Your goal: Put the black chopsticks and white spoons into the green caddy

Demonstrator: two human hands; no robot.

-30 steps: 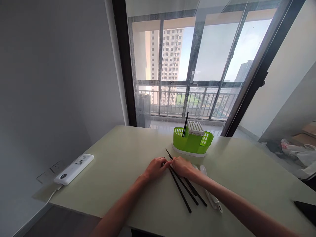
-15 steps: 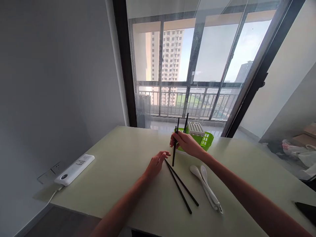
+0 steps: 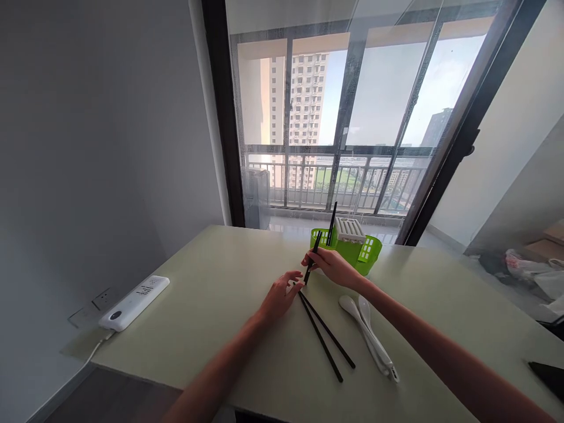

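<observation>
My right hand (image 3: 332, 267) is closed around black chopsticks (image 3: 316, 242), held upright and slightly tilted in front of the green basket (image 3: 352, 254). Close to their lower ends is my left hand (image 3: 282, 294), thumb and fingers apart; whether it touches them I cannot tell. Two more black chopsticks (image 3: 322, 341) lie in a narrow V on the table, their far ends by my left fingertips. To their right, two white spoons (image 3: 374, 343) rest side by side. Black chopsticks (image 3: 332, 220) stand in the basket's left compartment, and a white slotted piece (image 3: 350, 229) sits at its middle.
A white power strip (image 3: 134, 302) with a cable lies along the left edge of the pale table (image 3: 211, 276). Something dark (image 3: 546, 376) shows at the right edge. A glass door (image 3: 335, 117) stands behind the table, with bags (image 3: 524, 270) on the floor at right.
My right hand has lowered the chopsticks and tilted them, bringing their lower ends up to my left hand. My left hand has shifted slightly, its thumb and fingers parting more.
</observation>
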